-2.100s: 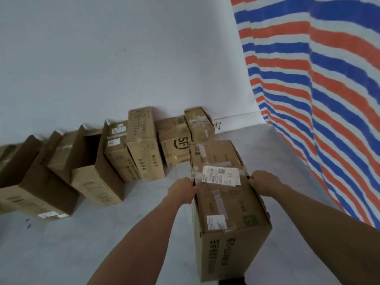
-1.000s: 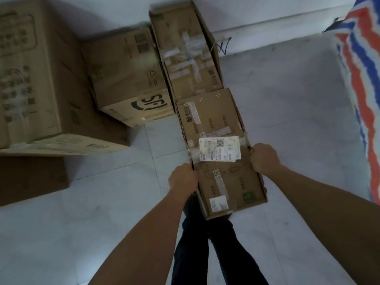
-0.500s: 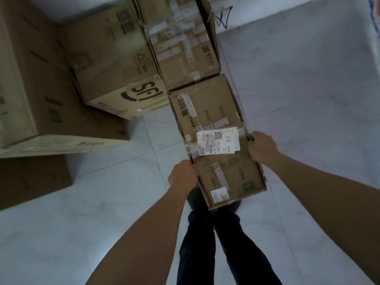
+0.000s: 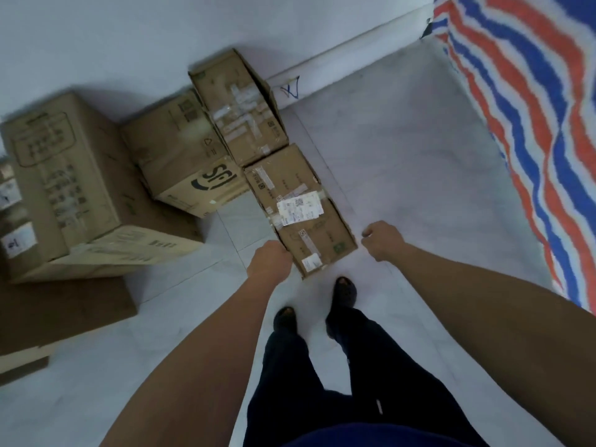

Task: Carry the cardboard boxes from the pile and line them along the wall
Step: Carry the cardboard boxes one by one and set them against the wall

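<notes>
Resting on the floor, the labelled cardboard box (image 4: 300, 211) abuts the taped box (image 4: 242, 111), apparently to join the row. Right hand (image 4: 382, 241) hangs loosely curled, clear of it; left hand (image 4: 269, 264) at its corner: grip indeterminate.

Left grip (image 4: 269, 259) fingers hidden behind knuckles; shipping label (image 4: 300, 208) print illegible; leftmost boxes (image 4: 13, 221) cut by frame edge
</notes>
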The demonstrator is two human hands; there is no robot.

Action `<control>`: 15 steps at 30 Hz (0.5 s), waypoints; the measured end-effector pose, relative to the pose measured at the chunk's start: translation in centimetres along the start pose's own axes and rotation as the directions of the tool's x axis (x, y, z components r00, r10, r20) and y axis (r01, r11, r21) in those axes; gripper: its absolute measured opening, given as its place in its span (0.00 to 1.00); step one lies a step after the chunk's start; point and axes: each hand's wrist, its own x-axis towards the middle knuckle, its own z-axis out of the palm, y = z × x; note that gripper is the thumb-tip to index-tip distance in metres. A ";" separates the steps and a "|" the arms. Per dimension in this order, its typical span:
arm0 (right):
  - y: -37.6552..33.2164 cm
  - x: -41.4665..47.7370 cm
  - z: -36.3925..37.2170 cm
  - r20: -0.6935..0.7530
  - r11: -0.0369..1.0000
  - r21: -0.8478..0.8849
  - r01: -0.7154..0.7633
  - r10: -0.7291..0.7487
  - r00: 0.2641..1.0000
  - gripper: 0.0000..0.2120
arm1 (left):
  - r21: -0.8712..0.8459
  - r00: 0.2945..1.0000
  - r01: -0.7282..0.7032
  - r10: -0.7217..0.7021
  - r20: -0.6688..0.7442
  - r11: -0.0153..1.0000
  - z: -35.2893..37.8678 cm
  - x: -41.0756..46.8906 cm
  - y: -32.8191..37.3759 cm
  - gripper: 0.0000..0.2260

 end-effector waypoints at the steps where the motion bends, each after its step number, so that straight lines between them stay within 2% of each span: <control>1: 0.5 -1.4 0.0 -0.016 1.000 0.009 0.005 -0.005 1.000 0.14 | 0.019 0.999 -0.039 0.038 0.031 0.999 0.1 -1.3 0.1 0.09; 5: 3.0 -7.6 0.4 -0.126 0.998 0.070 -0.003 0.012 0.992 0.14 | 0.186 0.974 -0.203 0.178 0.142 0.961 0.6 -5.3 0.2 0.11; 8: 6.1 -13.2 2.6 -0.226 0.989 0.133 -0.058 0.087 0.970 0.14 | 0.302 0.929 -0.358 0.305 0.209 0.884 0.7 -8.3 0.3 0.13; 12: 9.7 -21.3 6.8 -0.196 0.958 0.245 -0.146 0.197 0.961 0.13 | 0.414 0.848 -0.528 0.432 0.306 0.742 1.4 -12.7 1.0 0.08; 15: 13.4 -27.7 8.7 -0.184 0.922 0.327 -0.205 0.275 0.944 0.14 | 0.535 0.771 -0.632 0.521 0.365 0.560 3.2 -16.5 3.2 0.10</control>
